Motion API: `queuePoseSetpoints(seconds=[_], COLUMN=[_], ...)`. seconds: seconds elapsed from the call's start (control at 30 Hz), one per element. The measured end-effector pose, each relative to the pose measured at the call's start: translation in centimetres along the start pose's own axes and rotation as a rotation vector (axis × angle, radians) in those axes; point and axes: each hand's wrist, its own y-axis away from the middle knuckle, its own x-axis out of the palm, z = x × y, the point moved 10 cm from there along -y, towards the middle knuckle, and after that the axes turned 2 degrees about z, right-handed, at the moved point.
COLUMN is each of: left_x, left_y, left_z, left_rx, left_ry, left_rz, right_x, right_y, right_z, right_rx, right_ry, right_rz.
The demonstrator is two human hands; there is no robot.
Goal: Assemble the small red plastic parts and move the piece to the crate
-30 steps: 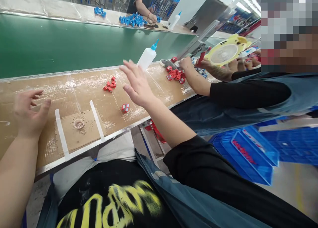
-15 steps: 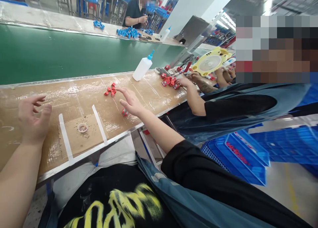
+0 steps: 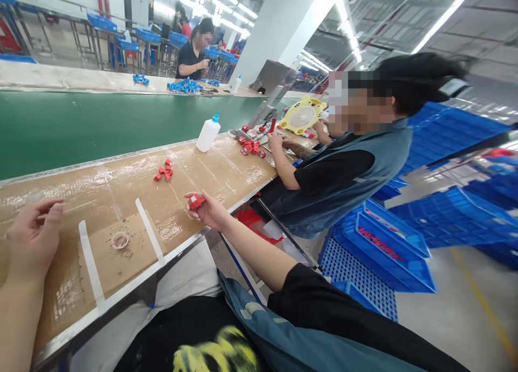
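Head view: right hand pinches a red part at its fingertips; left hand rests loosely curled, holding nothing.

Right hand, earlier raised open above bench, now at bench edge gripping small red part lifted off cardboard.

Right hand clenched, left hand loose

Long green conveyor belt beside a cardboard-covered worktop. Grey concrete floor under stacked blue crates. White pillar below strip lights.
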Motion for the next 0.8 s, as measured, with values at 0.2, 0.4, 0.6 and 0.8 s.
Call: queuePoseSetpoints(seconds=[0.2, 0.4, 0.6, 0.8], left_x=[1.2, 2.7, 2.0, 2.1], left_y=[0.4, 0.2, 1.5, 3.8], left_z=[1.5, 0.1, -1.6, -1.0], left_rx=[-0.176, -0.081, 0.080, 0.117], left_ry=[-0.035, -0.008, 0.041, 0.048], left_rz=[0.140, 0.287, 0.215, 0.153], right_x=[-9.4, -7.8, 0.9, 2.1], right_y=[-0.1, -7.3, -15.8, -15.2], right_z=[6.6, 10.1, 4.0, 2.5], right_rx=[-0.250, -0.446, -0.439, -0.991], right_ry=[-0.454, 0.562, 1.888, 1.915], right_rz=[-0.641, -0.601, -0.030, 0.055])
